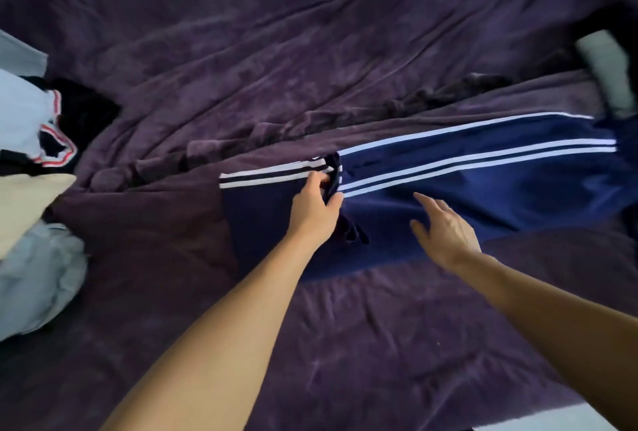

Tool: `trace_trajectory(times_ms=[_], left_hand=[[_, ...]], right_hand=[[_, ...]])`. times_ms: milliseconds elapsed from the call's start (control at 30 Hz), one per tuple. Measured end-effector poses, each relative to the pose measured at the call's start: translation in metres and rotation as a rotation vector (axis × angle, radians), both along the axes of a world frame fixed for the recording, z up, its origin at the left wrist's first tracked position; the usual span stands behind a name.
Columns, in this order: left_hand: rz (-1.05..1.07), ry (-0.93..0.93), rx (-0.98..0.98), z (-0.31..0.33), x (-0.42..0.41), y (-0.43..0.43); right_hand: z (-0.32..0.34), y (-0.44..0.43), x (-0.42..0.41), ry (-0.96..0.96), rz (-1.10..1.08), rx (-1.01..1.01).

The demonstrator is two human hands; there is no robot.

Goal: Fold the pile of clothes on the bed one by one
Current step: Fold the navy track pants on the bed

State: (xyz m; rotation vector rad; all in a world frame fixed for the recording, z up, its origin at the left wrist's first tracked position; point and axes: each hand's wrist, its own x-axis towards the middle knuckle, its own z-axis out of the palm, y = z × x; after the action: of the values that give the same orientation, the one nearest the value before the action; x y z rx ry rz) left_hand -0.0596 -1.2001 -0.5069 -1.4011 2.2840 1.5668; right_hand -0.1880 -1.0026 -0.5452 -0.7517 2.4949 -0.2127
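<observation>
Navy track pants (483, 182) with white side stripes lie stretched across the bed's purple blanket (310, 51), from centre to the right edge; the fabric looks slick, and the left end seems doubled over. Left hand (316, 206) pinches a bunched edge at the stripes. Right hand (445, 234), fingers spread and holding nothing, is just beside it over the cloth. Best to pin the crease with the right palm and keep the stripes aligned. Unfolded pile (31, 154) at far left.
</observation>
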Motion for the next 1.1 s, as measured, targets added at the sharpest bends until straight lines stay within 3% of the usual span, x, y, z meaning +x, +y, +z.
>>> trace_trajectory(times_ms=[67, 167, 367, 533, 667, 800, 933, 1100], left_hand=[[-0.056, -0.104, 0.075, -0.018, -0.018, 0.019], [-0.183, -0.291, -0.005, -0.041, -0.030, 0.041], [-0.446, -0.586, -0.109, -0.079, -0.038, 0.071], [-0.505, -0.715, -0.143, -0.107, -0.047, 0.076], [-0.514, -0.714, -0.153, -0.114, -0.043, 0.073], [-0.497, -0.677, -0.068, -0.102, -0.040, 0.068], [-0.353, -0.559, -0.035, -0.076, -0.030, 0.070], [-0.193, -0.478, -0.036, -0.045, 0.009, 0.076]], right_hand=[[0.000, 0.030, -0.031, -0.004, -0.024, 0.014], [0.005, 0.072, -0.082, 0.036, -0.076, 0.016], [0.015, 0.132, -0.200, 0.348, -0.317, -0.097], [-0.009, 0.155, -0.276, 0.041, -0.671, -0.001], [-0.029, 0.150, -0.279, -0.042, -0.660, 0.003], [-0.009, 0.143, -0.263, -0.157, -0.810, -0.173], [0.056, 0.102, -0.234, 0.086, -0.616, -0.150], [0.091, 0.014, -0.153, 0.071, -0.156, -0.153]])
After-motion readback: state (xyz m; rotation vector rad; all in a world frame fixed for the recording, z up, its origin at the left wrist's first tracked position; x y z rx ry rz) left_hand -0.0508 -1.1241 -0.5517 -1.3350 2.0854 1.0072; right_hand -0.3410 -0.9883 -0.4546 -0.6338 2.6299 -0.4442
